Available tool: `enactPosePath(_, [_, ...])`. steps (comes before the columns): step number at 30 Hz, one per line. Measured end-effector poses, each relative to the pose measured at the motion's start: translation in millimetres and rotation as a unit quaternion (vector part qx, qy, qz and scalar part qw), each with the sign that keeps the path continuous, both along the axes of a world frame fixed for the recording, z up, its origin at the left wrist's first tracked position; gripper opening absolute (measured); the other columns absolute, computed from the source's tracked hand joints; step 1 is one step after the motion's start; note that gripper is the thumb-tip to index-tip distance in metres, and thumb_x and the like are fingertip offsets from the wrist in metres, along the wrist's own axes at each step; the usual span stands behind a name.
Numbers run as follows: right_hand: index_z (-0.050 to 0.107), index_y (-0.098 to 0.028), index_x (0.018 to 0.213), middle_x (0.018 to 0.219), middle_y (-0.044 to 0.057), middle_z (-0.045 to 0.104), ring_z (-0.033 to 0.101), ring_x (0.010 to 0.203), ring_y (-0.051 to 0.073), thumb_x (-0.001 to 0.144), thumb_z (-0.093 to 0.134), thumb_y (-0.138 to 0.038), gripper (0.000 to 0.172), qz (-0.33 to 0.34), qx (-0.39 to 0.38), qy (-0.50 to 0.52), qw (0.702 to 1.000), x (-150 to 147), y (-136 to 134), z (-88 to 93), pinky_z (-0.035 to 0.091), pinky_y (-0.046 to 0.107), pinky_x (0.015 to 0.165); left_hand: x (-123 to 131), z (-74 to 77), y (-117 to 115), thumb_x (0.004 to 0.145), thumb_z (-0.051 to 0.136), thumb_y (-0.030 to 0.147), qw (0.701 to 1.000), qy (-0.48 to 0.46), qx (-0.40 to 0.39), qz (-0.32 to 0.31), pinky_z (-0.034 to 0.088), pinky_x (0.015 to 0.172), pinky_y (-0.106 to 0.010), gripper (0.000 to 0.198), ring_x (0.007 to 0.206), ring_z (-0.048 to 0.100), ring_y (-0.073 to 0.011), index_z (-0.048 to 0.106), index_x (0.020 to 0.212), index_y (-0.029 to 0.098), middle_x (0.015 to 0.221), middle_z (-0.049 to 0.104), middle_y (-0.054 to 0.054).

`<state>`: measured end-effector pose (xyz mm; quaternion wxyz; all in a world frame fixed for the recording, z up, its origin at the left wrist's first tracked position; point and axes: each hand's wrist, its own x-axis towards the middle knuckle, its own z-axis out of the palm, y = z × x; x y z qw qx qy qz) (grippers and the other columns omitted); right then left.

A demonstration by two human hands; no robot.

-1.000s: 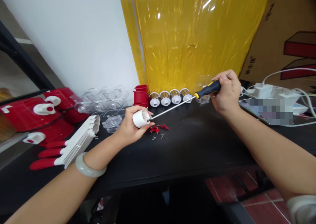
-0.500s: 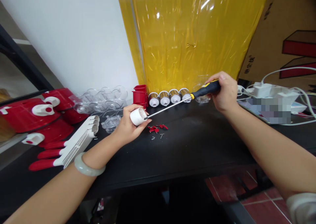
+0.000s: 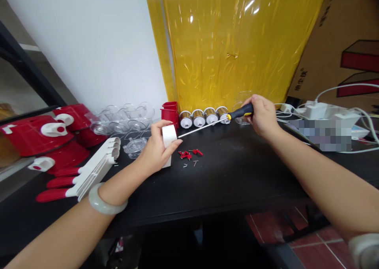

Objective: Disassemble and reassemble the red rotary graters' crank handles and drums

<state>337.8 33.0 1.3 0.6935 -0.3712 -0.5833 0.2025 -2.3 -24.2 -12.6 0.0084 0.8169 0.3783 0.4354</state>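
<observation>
A white plastic part (image 3: 169, 135) with a rounded end is gripped by my left hand (image 3: 156, 150), its fingers wrapped round it. My right hand (image 3: 262, 117) holds a screwdriver (image 3: 241, 111) by its black and yellow handle. The metal shaft slants down to the left, and its tip meets the side of the white part near my left thumb. Below and to the right of the left hand, small red pieces (image 3: 186, 155) and a few small screws (image 3: 195, 163) lie on the black table (image 3: 237, 178).
Metal drums (image 3: 199, 118) line the back beside a red container (image 3: 169, 113). Clear plastic parts (image 3: 127, 121), white handles with red ends (image 3: 94, 164) and red housings (image 3: 38, 136) occupy the left. White chargers (image 3: 315, 110), cables and a blurred-out device (image 3: 328, 134) sit at the right.
The white part has turned in my left hand, so its round opening no longer faces the camera. My right hand has shifted slightly left and down with the screwdriver. The view has shifted slightly.
</observation>
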Motion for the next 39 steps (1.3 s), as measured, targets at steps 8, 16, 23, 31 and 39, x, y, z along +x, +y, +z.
enactPosePath(8, [0.054, -0.024, 0.07, 0.042, -0.006, 0.041, 0.038, 0.034, 0.011, 0.09, 0.052, -0.06, 0.042, 0.018, -0.023, 0.004, 1.0, -11.6, 2.3, -8.8, 0.027, 0.025, 0.036, -0.4, 6.9, -0.5, 0.096, 0.05, 0.046, 0.991, -0.057, -0.116, 0.03, 0.049, 0.065, -0.036, 0.039, 0.056, 0.062, -0.0184, 0.036, 0.121, 0.02, 0.067, 0.059, 0.004])
enactPosePath(16, [0.052, -0.024, 0.074, 0.047, -0.006, 0.044, 0.041, 0.037, 0.011, 0.09, 0.054, -0.063, 0.042, 0.033, -0.019, 0.0, 0.999, -11.9, 3.3, -12.6, 0.031, 0.025, 0.038, -1.9, 6.5, 1.2, 0.096, 0.05, 0.05, 0.987, -0.078, -0.138, 0.036, 0.047, 0.061, -0.034, 0.038, 0.056, 0.063, -0.0202, 0.039, 0.119, 0.022, 0.059, 0.06, 0.005])
enactPosePath(23, [0.052, -0.024, 0.076, 0.048, -0.006, 0.045, 0.044, 0.039, 0.011, 0.089, 0.052, -0.066, 0.044, 0.017, -0.016, -0.02, 1.0, -13.3, -0.9, -12.0, 0.031, 0.024, 0.04, 2.1, 11.4, -2.1, 0.094, 0.053, 0.053, 0.977, -0.122, -0.173, 0.031, 0.047, 0.059, -0.033, 0.038, 0.052, 0.061, -0.0198, 0.04, 0.113, 0.023, 0.059, 0.058, 0.005])
enactPosePath(31, [0.053, -0.025, 0.081, 0.056, -0.005, 0.047, 0.046, 0.044, 0.012, 0.088, 0.052, -0.07, 0.046, 0.026, 0.014, -0.027, 0.999, -14.0, -5.5, -11.8, 0.035, 0.025, 0.043, 1.2, 8.5, 6.0, 0.09, 0.057, 0.059, 0.956, -0.196, -0.22, -0.006, 0.05, 0.049, -0.032, 0.043, 0.047, 0.058, -0.0164, 0.04, 0.11, 0.025, 0.066, 0.055, 0.005])
enactPosePath(39, [0.054, -0.024, 0.082, 0.063, -0.003, 0.05, 0.047, 0.049, 0.011, 0.086, 0.054, -0.071, 0.047, 0.018, 0.024, -0.043, 0.999, -15.4, -8.6, -9.0, 0.037, 0.025, 0.044, 5.7, 15.4, 2.0, 0.089, 0.059, 0.059, 0.913, -0.254, -0.319, -0.019, 0.055, 0.043, -0.03, 0.041, 0.046, 0.054, -0.0122, 0.039, 0.104, 0.027, 0.071, 0.052, 0.007])
